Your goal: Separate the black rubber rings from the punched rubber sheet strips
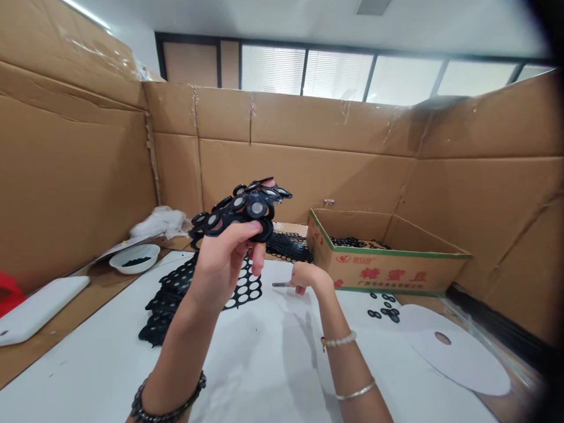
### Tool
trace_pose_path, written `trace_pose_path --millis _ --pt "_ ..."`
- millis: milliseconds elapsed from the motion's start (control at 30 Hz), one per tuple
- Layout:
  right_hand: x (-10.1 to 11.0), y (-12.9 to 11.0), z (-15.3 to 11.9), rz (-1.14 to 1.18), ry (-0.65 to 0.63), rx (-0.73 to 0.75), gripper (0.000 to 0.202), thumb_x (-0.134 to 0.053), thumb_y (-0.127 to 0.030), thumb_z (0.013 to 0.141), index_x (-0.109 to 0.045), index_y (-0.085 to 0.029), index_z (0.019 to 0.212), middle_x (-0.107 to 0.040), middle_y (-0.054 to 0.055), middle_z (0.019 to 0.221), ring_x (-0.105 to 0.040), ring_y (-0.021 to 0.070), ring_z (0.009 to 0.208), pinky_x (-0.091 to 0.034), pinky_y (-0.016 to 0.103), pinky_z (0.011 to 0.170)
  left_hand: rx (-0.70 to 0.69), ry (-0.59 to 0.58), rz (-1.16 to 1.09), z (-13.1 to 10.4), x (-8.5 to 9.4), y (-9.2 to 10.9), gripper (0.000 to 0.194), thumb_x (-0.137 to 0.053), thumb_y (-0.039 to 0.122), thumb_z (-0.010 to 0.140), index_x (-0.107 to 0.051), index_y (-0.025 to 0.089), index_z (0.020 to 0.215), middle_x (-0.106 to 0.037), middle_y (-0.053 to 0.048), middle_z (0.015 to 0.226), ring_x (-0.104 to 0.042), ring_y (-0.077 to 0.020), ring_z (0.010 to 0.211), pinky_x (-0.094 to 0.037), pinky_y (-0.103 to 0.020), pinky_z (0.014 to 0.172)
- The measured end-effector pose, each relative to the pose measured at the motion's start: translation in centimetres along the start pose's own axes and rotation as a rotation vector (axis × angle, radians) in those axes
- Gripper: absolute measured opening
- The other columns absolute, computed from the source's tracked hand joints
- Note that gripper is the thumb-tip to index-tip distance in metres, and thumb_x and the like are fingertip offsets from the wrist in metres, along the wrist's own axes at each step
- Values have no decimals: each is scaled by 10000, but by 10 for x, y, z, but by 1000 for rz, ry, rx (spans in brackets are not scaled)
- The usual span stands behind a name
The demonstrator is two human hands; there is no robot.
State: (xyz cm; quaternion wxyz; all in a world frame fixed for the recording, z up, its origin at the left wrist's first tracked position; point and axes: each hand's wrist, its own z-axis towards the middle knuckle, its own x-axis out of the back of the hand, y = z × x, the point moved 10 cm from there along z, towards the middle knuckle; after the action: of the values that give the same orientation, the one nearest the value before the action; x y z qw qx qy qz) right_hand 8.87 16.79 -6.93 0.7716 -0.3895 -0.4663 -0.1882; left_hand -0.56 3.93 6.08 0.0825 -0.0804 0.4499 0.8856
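Observation:
Raised above the table, my left hand (224,254) is closed on a bent black perforated sheet (233,210) of round rubber rings. Its thumb presses on one ring, and part of the sheet drapes over the fingers. Lower and to the right, my right hand (307,275) grips a thin flat metal tool (280,285) that points left; its exact kind is not clear. The tool is apart from the held sheet. A stack of black perforated sheets (165,302) lies left of my left forearm, and an open-holed black sheet (245,286) lies flat behind that hand.
A printed cardboard box (388,270) with black pieces inside stands at the back right. Several loose black rings (390,311) lie before it, beside a white disc (456,349). On the left are a white bowl (150,258) and a white board (42,308). Cardboard walls (286,123) surround the table.

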Motion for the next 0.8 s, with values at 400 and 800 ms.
trace_pose_path --millis 400,800 --pt "133 -172 -143 -243 1009 439 144 -617 -232 923 -629 -240 1066 -712 76 1191 -605 277 1191 -293 579 1138 -133 6 66 -6 0 9 119 -598 226 811 -709 210 771 -600 19 592 -468 -107 442 -391 -244 419" --pt "133 -182 -157 -285 1265 448 283 -584 -158 921 -635 -312 1153 -676 27 1282 -593 230 1199 -273 522 1167 -176 -105 610 -17 7 9 177 -555 296 872 -727 254 889 -705 10 703 -643 -192 646 -549 -304 617"
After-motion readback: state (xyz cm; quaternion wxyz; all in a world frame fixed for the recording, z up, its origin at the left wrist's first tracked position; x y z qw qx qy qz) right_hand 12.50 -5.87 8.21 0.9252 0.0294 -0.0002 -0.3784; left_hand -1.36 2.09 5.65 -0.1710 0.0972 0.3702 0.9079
